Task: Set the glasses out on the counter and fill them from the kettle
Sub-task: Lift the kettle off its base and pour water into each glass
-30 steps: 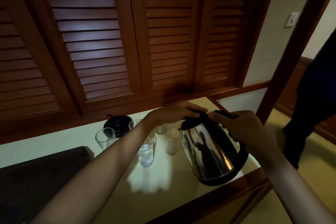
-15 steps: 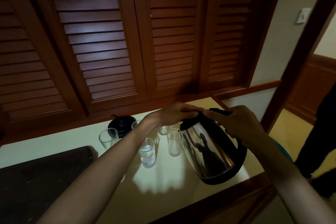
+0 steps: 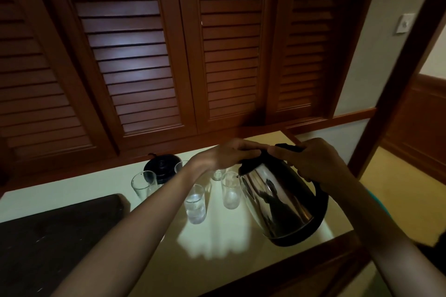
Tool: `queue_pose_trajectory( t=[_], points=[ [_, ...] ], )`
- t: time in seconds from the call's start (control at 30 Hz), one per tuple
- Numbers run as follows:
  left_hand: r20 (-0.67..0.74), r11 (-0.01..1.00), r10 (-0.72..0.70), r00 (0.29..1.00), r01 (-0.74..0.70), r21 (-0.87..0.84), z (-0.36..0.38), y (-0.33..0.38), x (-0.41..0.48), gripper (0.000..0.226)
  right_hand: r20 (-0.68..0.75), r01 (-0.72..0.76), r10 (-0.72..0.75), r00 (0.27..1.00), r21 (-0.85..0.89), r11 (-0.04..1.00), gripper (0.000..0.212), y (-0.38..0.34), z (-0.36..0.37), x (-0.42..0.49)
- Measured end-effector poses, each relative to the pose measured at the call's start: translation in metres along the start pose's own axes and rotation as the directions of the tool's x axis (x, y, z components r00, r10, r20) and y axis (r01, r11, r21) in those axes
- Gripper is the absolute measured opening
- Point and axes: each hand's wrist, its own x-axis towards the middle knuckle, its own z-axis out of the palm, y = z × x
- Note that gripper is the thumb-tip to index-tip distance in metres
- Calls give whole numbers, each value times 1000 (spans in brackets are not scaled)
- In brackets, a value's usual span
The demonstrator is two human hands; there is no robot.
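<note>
Five clear glasses stand on the cream counter [image 3: 79,185]: a left glass [image 3: 144,184], a back glass [image 3: 180,166] half hidden by the forearm, a near glass [image 3: 195,204] with water in it, a right glass [image 3: 231,189] and a small glass [image 3: 218,174] behind that one. There is one steel kettle [image 3: 282,202], one round black kettle base [image 3: 161,167] by the back wall, and one dark tray [image 3: 55,231] at the left. The kettle is tilted at the counter's right end, its spout just beside the rim of the right glass; whether water is running I cannot tell. The right hand [image 3: 311,164] has its fingers curled round the black handle [image 3: 322,198]. The left hand [image 3: 231,154] lies on top of the kettle with fingers nearly straight, gripping nothing. The glasses are set close together but apart, with bare counter in front of them as far as the wooden front edge [image 3: 301,270]. The kettle's bottom is near the right front corner. The counter top is smooth and catches a pale patch of light. Four louvred wooden doors [image 3: 135,67] rise behind it. To the right are a wall switch [image 3: 405,23], a wooden doorpost [image 3: 398,79] and a yellowish floor [image 3: 398,188].
</note>
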Motion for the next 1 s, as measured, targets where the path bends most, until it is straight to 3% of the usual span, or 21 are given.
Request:
queue_pose_trajectory(
  t=[1.0],
  points=[
    [-6,994,52,999,-52,-98,3,-3,-3,39,31,71,-69,997,-83,994,66,0,-1,16]
  ],
)
